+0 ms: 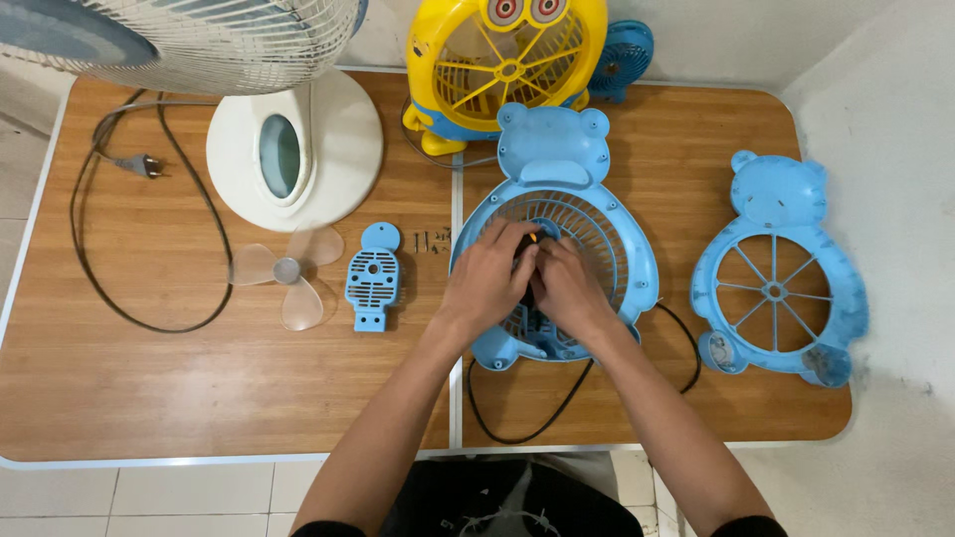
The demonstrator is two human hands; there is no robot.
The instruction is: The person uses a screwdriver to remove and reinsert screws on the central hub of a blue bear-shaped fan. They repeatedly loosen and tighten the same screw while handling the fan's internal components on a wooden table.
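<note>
Left hand (485, 278) and right hand (567, 288) meet on the blue fan shell (557, 169).

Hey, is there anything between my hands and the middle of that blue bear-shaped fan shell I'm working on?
Nothing visible. Your left hand and right hand already rest together on the centre of the blue fan shell. The clear fan blade and small blue cover lie off to the left.

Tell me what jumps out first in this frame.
Both hands, left hand and right hand, meet at the hub of a light-blue bear-shaped plastic fan housing mid-table. Its matching blue spoked front grille lies to the right; a clear three-blade propeller lies to the left, near the white pedestal fan base.
</note>
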